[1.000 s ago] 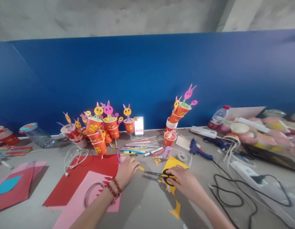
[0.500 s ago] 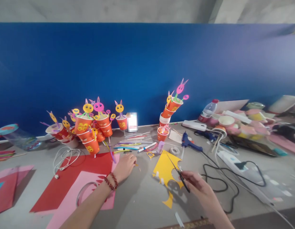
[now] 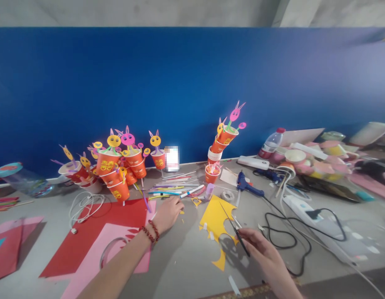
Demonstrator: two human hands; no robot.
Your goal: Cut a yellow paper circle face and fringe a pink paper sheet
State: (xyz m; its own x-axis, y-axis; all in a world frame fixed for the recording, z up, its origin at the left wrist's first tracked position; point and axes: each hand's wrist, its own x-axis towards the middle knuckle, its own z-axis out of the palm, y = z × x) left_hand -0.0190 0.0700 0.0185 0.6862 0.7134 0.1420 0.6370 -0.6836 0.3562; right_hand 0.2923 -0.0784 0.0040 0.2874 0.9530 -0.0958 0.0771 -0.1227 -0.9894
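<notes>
My left hand [image 3: 170, 212] is closed low over the grey table, fingers bent downward. A tiny bit of yellow paper [image 3: 181, 212] shows at its fingertips, mostly hidden. In my right hand [image 3: 260, 245] is a pair of scissors [image 3: 241, 241] with dark handles, its narrow blades pointing away over a yellow paper sheet [image 3: 213, 214]. Round notches are cut from that sheet's right edge. Between the hands lie a small yellow cut-out [image 3: 196, 202] and a translucent purple piece [image 3: 210, 191].
Stacked red paper cups [image 3: 118, 191] with rabbit figures stand at the back. Coloured sticks and pens [image 3: 176, 192] lie before them. A blue glue gun [image 3: 250, 187], black cable [image 3: 281, 245] and power strip [image 3: 307, 218] occupy the right. Red paper [image 3: 86, 236] and pink paper [image 3: 96, 265] lie left.
My left hand has shifted slightly to the right and toward the back, with the yellow bit at its fingertips. My right hand and the scissors have moved slightly right and nearer to me.
</notes>
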